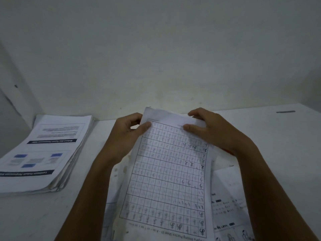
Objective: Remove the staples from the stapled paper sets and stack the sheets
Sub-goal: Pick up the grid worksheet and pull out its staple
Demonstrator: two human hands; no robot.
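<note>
A person is holding a stapled paper set (166, 174) up off a white bench (260, 136), seen from a head-worn camera looking down. The set's long axis is running from 6 o'clock near the body to 12 o'clock at the far edge, tilting slightly toward 11. Both hands are gripping that far edge. The left hand (128, 131) is pinching the 11 o'clock corner, thumb on the printed face and fingers curling behind. The right hand (206, 129) is pinching the 1 o'clock corner, thumb on top. No staple is visible, so which hand is nearer to it cannot be told. The top sheet is showing a printed grid with handwriting practice characters, its upper edge creased and curling. A tall stack of sheets (46, 152) is lying at 9 o'clock. Loose printed pages (227, 206) are lying beneath the set at 5 o'clock.
</note>
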